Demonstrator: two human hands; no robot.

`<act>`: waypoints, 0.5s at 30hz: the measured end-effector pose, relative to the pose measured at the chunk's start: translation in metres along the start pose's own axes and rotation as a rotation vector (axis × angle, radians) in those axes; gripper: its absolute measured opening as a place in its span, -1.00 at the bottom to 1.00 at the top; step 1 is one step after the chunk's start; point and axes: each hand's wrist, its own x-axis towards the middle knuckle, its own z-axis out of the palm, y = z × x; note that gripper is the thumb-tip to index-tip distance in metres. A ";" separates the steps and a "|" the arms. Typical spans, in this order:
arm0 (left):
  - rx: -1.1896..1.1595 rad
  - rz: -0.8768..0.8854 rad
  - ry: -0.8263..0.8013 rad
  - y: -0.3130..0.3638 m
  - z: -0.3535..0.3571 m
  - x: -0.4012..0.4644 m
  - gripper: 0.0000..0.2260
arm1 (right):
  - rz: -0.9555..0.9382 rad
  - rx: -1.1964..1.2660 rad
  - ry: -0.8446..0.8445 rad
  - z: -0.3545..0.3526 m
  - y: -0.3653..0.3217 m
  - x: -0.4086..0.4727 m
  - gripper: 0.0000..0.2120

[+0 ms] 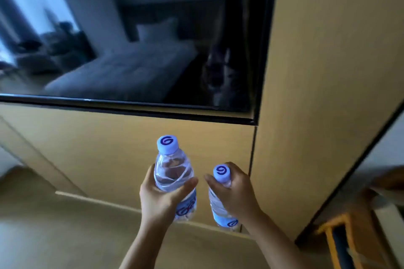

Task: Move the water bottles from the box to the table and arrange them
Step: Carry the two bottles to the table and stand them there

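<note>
Bottles of water fill both hands, and both are carried in the air in front of a tan wooden wall panel (109, 155), below a dark screen (131, 39); neither touches any surface. The left hand (160, 196) wraps its fingers round the waist of the left bottle (173, 172), just above the label, with the cap well clear of the grip. The right hand (235, 192) closes round the neck and shoulder of the right bottle (220, 207), just under its cap, so the body hangs below the palm. Both look sealed and full, so they should feel fairly heavy for their size. The clear plastic is thin and ribbed and will likely dent under a hard squeeze, and its smooth wall may slip. The waist hold seems the steadier one; the neck hold lets the bottle swing. No box or tabletop is in view.
</note>
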 end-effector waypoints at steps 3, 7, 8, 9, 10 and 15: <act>-0.002 0.026 0.172 0.000 -0.063 0.009 -0.53 | -0.059 0.031 -0.130 0.062 -0.022 0.011 -0.73; 0.001 0.035 0.406 -0.003 -0.141 0.015 -0.57 | -0.144 0.078 -0.262 0.141 -0.051 0.021 -0.73; 0.010 0.032 0.448 -0.003 -0.155 0.016 -0.56 | -0.154 0.094 -0.294 0.157 -0.057 0.023 -0.76; 0.019 0.028 0.502 -0.004 -0.172 0.018 -0.55 | -0.167 0.115 -0.339 0.178 -0.064 0.026 -0.78; 0.027 0.022 0.554 -0.005 -0.186 0.020 -0.54 | -0.179 0.135 -0.384 0.197 -0.069 0.028 -0.79; 0.070 0.004 0.741 -0.015 -0.257 0.046 -0.55 | -0.233 0.202 -0.589 0.296 -0.091 0.041 -0.72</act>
